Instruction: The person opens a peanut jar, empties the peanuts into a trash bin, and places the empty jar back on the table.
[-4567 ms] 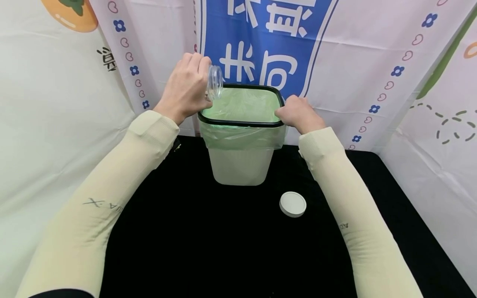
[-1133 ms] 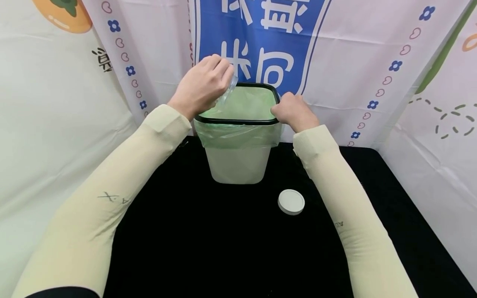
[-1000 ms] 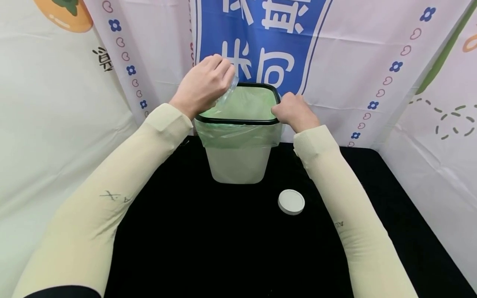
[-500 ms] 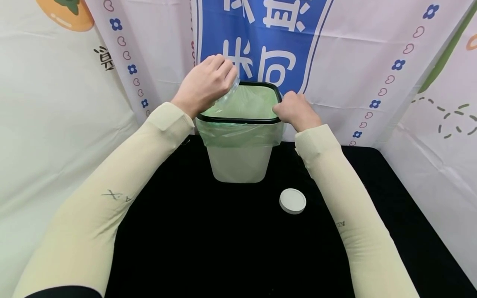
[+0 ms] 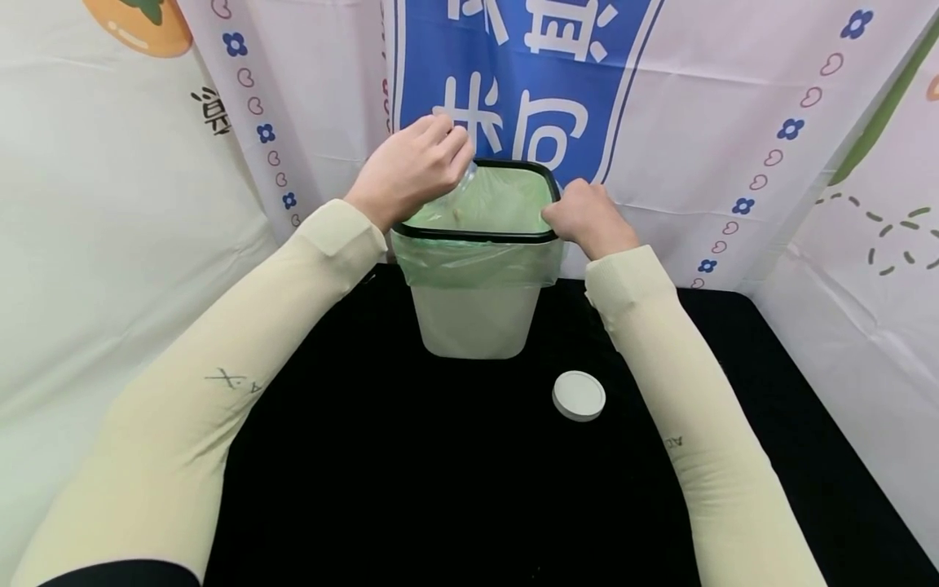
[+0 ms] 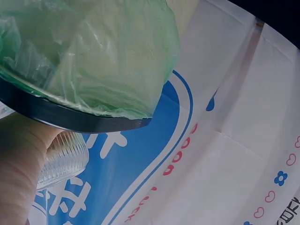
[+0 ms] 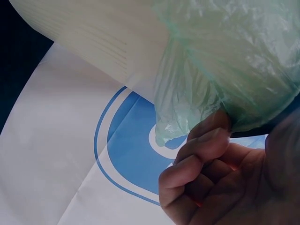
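Observation:
My left hand [image 5: 418, 165] holds a clear ribbed jar [image 6: 68, 159] over the left side of a trash bin [image 5: 473, 322]. In the head view the jar is mostly hidden behind the hand, its mouth tipped down toward the bin. A small pale yellowish bit [image 5: 458, 215] shows just below it, inside the green liner bag [image 5: 506, 196]. My right hand [image 5: 592, 218] grips the bin's black rim [image 5: 477, 237] at the right, its fingers curled outside over the liner in the right wrist view. A white round lid [image 5: 579, 395] lies on the black table, front right of the bin.
The bin stands near the back of the black-covered table [image 5: 411, 473]. Close behind it hangs a white and blue printed curtain [image 5: 682, 147]. White cloth walls [image 5: 110, 204] rise at both sides.
Since the earliest frame my left hand has moved right, over the bin, and tipped the jar's mouth downward. The pale bit has appeared below it. My right hand stays on the rim.

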### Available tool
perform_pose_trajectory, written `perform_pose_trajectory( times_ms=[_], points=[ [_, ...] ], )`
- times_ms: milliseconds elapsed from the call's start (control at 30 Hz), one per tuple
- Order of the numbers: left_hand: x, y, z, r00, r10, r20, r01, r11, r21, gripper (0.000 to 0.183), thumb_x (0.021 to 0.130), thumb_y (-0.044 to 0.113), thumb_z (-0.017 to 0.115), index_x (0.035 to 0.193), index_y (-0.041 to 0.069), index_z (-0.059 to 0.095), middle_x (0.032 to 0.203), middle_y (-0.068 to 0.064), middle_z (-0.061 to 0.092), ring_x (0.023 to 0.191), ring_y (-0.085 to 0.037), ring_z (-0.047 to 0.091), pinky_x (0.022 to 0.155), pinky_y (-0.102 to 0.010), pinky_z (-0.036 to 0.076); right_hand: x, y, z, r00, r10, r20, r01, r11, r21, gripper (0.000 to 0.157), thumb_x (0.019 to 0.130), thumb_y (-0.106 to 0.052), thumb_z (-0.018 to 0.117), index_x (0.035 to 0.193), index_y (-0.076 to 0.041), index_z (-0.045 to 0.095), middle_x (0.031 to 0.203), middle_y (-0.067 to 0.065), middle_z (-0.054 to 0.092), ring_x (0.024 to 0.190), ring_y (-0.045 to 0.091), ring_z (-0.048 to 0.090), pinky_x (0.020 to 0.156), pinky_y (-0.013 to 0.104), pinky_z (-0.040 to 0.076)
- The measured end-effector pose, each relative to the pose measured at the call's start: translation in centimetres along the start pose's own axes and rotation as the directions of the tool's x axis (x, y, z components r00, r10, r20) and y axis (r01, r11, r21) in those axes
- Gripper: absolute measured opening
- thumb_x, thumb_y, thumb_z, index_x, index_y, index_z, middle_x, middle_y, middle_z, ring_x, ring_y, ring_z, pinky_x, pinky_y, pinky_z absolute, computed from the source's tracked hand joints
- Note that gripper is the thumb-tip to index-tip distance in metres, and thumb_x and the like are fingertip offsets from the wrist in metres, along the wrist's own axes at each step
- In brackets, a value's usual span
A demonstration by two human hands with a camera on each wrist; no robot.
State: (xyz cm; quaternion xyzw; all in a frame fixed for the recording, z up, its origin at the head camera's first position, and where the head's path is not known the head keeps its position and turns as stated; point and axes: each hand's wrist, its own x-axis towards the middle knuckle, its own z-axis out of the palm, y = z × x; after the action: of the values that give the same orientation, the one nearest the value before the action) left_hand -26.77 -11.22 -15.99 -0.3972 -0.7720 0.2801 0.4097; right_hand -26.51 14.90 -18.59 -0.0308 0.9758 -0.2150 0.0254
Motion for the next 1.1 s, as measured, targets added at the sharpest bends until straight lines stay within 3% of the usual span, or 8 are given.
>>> perform_pose_trajectory(
  times_ms=[300, 867, 1100],
  points=[
    [0.5, 0.1, -0.2, 1.0, 0.006, 0.022, -0.006, 1.0, -0.011, 0.028, 0.097, -0.019, 0.045, 0.117, -0.011, 0.062, 0.112, -0.024, 0.069, 0.103, -0.038, 0.064, 0.105, -0.043, 0.055, -0.2, 0.1, 0.1, 1.0, 0.007, -0.014, -0.007, 1.0, 0.018, 0.014, 0.096, -0.02, 0.044, 0.085, -0.011, 0.046, 0.091, 0.011, 0.048, 0.076, 0.026, 0.049, 0.066, 0.037, 0.044],
    [0.9, 0.1, -0.2, 0.996, 0.092, 0.006, -0.093, 0.995, 0.046, 0.027, 0.094, -0.022, 0.046, 0.111, -0.01, 0.063, 0.102, -0.02, 0.066, 0.091, -0.033, 0.06, 0.089, -0.037, 0.055, -0.2, 0.0, 0.1, 1.0, 0.0, -0.017, 0.001, 1.0, 0.025, 0.011, 0.094, -0.018, 0.043, 0.086, -0.011, 0.045, 0.091, 0.011, 0.048, 0.075, 0.026, 0.048, 0.065, 0.037, 0.043],
    [1.1, 0.2, -0.3, 0.991, 0.134, -0.01, -0.133, 0.989, 0.064, 0.028, 0.097, -0.023, 0.045, 0.114, -0.009, 0.064, 0.106, -0.021, 0.068, 0.096, -0.034, 0.063, 0.094, -0.038, 0.056, -0.2, 0.1, 0.1, 1.0, -0.008, -0.021, 0.008, 1.0, 0.03, 0.011, 0.094, -0.018, 0.043, 0.085, -0.012, 0.045, 0.092, 0.011, 0.048, 0.078, 0.028, 0.049, 0.067, 0.037, 0.044]
  ],
)
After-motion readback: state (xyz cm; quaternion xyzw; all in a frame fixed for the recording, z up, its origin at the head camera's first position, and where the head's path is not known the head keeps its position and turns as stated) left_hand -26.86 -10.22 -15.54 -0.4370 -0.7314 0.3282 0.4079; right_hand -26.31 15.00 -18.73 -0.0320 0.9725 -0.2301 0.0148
